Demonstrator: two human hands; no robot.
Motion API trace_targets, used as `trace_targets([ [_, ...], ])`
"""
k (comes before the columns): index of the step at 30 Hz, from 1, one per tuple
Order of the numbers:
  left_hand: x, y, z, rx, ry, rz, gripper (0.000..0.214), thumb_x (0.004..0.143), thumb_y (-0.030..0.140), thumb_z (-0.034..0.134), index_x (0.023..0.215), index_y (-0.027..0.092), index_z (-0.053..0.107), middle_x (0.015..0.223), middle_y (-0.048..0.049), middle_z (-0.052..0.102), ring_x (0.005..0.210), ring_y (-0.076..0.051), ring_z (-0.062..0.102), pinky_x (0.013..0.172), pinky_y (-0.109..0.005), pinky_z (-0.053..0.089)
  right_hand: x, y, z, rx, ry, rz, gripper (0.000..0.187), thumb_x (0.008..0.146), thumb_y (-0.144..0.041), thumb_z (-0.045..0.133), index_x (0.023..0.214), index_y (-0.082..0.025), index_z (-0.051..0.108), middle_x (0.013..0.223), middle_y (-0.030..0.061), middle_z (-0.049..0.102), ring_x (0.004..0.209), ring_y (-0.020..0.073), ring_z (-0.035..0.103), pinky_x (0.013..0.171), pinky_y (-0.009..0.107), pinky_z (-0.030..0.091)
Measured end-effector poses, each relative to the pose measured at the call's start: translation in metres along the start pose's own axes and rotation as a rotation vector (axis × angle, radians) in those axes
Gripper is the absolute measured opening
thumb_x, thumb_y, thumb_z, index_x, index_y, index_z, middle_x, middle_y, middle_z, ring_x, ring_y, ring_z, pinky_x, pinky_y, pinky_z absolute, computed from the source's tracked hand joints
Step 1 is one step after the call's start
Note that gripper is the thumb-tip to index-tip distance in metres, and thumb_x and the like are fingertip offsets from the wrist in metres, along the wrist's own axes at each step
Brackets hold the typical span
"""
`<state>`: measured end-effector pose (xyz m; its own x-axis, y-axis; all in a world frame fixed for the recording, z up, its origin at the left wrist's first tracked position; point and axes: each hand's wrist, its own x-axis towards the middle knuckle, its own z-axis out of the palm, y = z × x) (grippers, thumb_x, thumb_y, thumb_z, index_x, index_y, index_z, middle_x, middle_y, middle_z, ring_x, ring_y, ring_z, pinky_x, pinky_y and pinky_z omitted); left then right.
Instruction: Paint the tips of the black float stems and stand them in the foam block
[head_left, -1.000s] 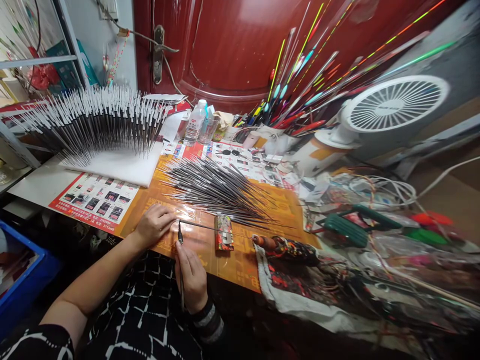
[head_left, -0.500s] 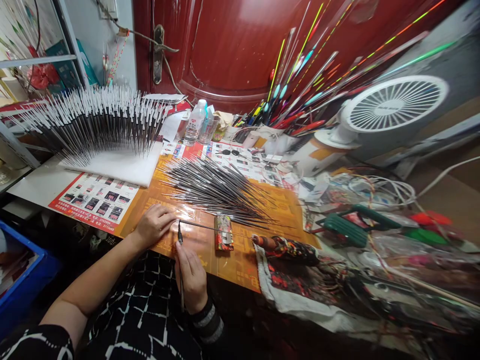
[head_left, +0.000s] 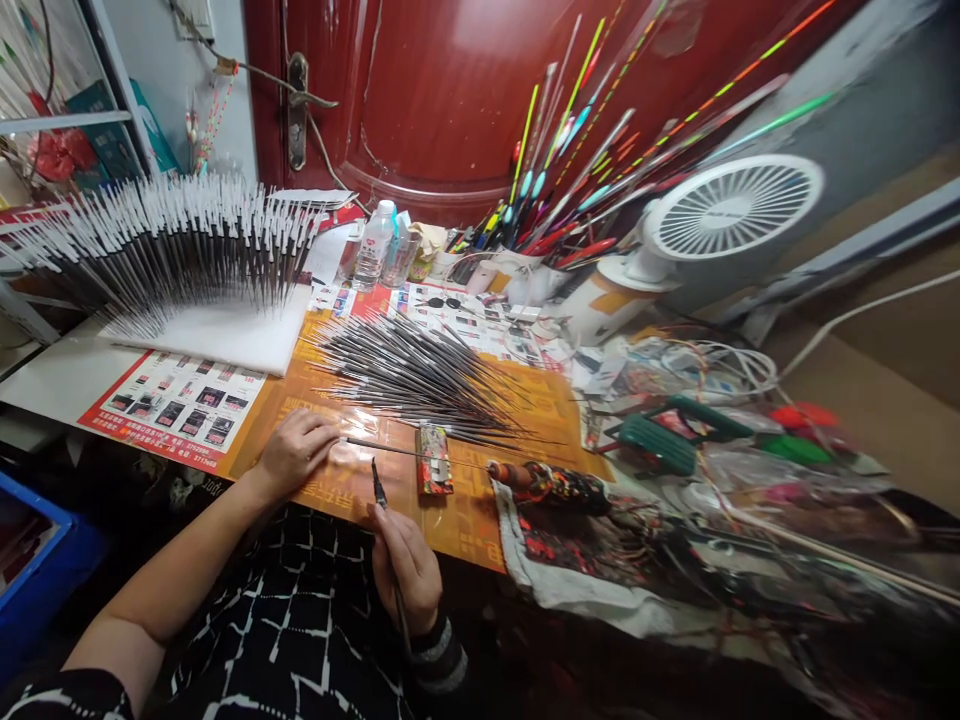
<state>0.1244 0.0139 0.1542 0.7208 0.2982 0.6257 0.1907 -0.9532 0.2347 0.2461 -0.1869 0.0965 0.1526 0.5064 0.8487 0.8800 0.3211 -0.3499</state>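
My left hand (head_left: pixel 294 452) rests on the orange table cover, fingers pinched on the end of a thin dark float stick (head_left: pixel 390 451) that lies across a small paint-stained block (head_left: pixel 433 460). My right hand (head_left: pixel 409 567) is closed round a fine paintbrush (head_left: pixel 379 489), its tip raised just below the stick. Behind them lies a fanned pile of dark thin sticks (head_left: pixel 409 375).
A white foam slab (head_left: pixel 225 335) at back left holds many upright white-tipped sticks. Colourful floats (head_left: pixel 570 170) stand in cups beside a white fan (head_left: pixel 731 210). Bottles (head_left: pixel 373 245), a paint-smeared cloth (head_left: pixel 592 550), cables and green tools (head_left: pixel 660 440) crowd the right. A blue bin (head_left: pixel 34 570) sits lower left.
The view has shifted slightly. My right hand has drawn the brush to the right and away from the stick's end. The left hand keeps its hold.
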Motion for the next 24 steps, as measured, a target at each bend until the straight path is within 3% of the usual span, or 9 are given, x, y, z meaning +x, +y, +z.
trace_targets([
  [7,0.002,-0.006,-0.001,0.001,0.01,0.027,0.017,0.102,0.027,0.054,0.102,0.02,0.069,0.092,-0.0053,0.069,0.086,-0.019,0.058,0.079,-0.033,0.049,-0.01,0.019,-0.026,-0.175,0.08,0.125,0.057,0.094,-0.002,0.055,0.148,-0.021,0.049,0.112,0.0113,0.073,0.1,0.0213,0.072,0.082,0.036,0.065],
  [24,0.004,-0.008,-0.002,0.0,0.011,0.03,0.019,0.102,0.026,0.053,0.101,0.019,0.07,0.092,-0.0057,0.069,0.084,-0.019,0.058,0.078,-0.033,0.049,-0.009,0.021,-0.021,-0.219,0.075,0.149,0.058,0.095,-0.005,0.055,0.15,-0.022,0.047,0.113,0.0122,0.072,0.103,0.0217,0.071,0.086,0.035,0.063],
])
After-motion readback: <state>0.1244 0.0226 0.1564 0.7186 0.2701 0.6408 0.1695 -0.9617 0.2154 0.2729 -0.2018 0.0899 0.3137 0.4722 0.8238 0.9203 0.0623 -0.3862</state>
